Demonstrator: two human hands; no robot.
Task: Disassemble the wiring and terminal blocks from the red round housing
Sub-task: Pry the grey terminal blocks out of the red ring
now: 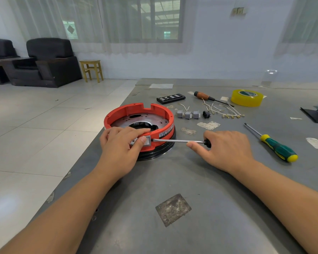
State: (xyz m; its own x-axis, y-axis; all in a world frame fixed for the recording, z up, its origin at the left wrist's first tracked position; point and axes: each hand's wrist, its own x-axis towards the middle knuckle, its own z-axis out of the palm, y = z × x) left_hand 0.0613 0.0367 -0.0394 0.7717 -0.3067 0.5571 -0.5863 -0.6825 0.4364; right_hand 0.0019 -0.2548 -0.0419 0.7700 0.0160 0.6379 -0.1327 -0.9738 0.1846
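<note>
The red round housing (128, 111) stands on a black base near the table's left edge, its metal plate showing inside. My left hand (120, 143) grips its near rim, fingers over the top and thumb pressing a grey switch block (147, 141) set in the wall. My right hand (226, 147) holds a thin black-handled screwdriver (178, 141), whose tip touches the right edge of that block. Three grey terminal blocks (188, 114), a small black socket (206, 114) and several loose white wires (222, 110) lie on the table behind the housing.
On the grey table (200, 180) lie a green-yellow screwdriver (275, 146) at right, an orange-handled screwdriver (207, 97), a black bit case (170, 98) and a yellow tape roll (247, 97). Dark items sit at the far right edge. The tiled floor drops off left.
</note>
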